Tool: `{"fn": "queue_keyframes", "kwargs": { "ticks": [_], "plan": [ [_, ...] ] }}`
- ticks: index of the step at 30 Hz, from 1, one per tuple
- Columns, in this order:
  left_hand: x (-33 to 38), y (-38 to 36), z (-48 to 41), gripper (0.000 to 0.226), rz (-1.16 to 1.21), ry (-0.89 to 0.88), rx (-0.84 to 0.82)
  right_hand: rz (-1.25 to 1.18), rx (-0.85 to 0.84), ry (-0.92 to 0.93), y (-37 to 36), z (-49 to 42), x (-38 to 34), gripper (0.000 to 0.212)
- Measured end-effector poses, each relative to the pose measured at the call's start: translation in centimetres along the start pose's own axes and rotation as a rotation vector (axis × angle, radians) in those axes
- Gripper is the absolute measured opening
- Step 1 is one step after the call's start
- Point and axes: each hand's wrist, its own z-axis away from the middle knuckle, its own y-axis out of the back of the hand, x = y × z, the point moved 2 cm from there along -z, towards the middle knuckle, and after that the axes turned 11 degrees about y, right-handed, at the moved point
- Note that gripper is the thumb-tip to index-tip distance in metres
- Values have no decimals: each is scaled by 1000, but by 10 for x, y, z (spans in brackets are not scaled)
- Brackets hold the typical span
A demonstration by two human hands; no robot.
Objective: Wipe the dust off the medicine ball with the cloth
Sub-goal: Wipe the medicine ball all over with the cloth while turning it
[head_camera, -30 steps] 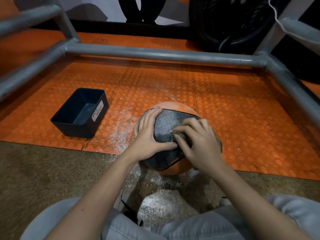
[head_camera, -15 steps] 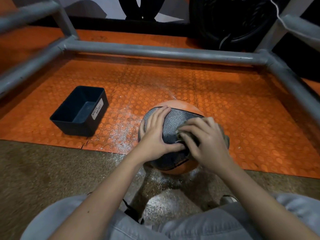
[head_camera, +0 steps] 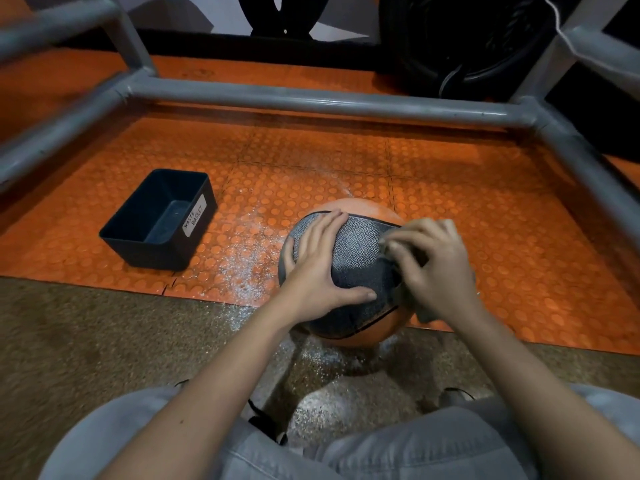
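Observation:
The medicine ball [head_camera: 360, 258], orange with a grey textured panel, sits at the front edge of the orange studded mat. My left hand [head_camera: 318, 268] lies flat on its left side, fingers spread and thumb along the lower panel. My right hand [head_camera: 433, 268] grips a bunched grey cloth [head_camera: 424, 311] and presses it on the ball's right side. Most of the cloth is hidden under that hand, with a bit showing below the palm. White dust lies on the mat [head_camera: 242, 268] left of the ball and on the floor in front.
A dark bin labelled waste basket [head_camera: 159, 220] stands on the mat to the left. Grey metal tubes [head_camera: 311, 98] frame the mat at the back and both sides. My knees in grey trousers [head_camera: 398, 445] fill the bottom. A black tyre [head_camera: 460, 39] stands behind the frame.
My right hand with the cloth has slid rightward and slightly up across the ball. My left hand has kept its place on the ball's left side.

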Motion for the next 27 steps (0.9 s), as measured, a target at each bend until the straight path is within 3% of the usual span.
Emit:
{"fn": "queue_keyframes", "kwargs": {
  "ticks": [3,9,15,21,27],
  "plan": [
    [2,-1,-1,112,-19,7,5,-10,46,-93,1,-2,6,26],
    [-1,0,2,116,-1,-10,23,58,-26,206,-3,16,-31,19],
    [7,-2,1,110,-29,11,2,13,56,-106,2,-6,9,27],
    [4,-4,2,109,-11,11,6,70,-58,255,-7,20,-42,16],
    [8,-4,4,112,-15,14,-6,-8,56,-143,3,-8,16,17]
  ]
}}
